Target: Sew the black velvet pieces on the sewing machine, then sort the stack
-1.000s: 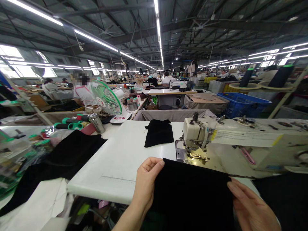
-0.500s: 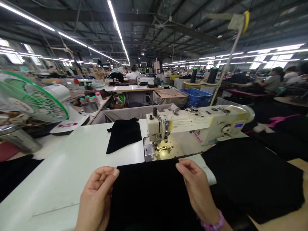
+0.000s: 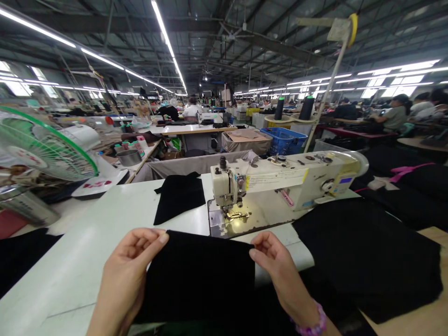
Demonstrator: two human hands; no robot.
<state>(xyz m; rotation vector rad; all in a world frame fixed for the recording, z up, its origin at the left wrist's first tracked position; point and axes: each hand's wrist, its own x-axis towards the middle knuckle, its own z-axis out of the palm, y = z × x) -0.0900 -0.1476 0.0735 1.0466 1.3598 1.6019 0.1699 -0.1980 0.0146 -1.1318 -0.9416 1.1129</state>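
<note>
A black fabric piece (image 3: 199, 275) is stretched between my two hands above the near edge of the white sewing table (image 3: 105, 233). My left hand (image 3: 126, 275) pinches its top left corner, and my right hand (image 3: 280, 275), with a pink bead bracelet at the wrist, pinches its top right corner. The cream sewing machine (image 3: 280, 179) stands just beyond, its needle and presser foot (image 3: 236, 212) lit over the metal plate. A smaller black fabric piece (image 3: 180, 196) lies flat on the table to the left of the machine head.
A large pile of black fabric (image 3: 364, 252) lies to the right of the machine. A green-rimmed desk fan (image 3: 42, 144) and a metal flask (image 3: 28, 207) stand at the left. More black cloth (image 3: 21, 252) lies far left. A blue crate (image 3: 285, 140), other tables and seated workers are behind.
The view swung right a second ago, then steadied. In the last half second my hands drew the black piece slightly left and toward me, its top edge now clear of the machine plate.
</note>
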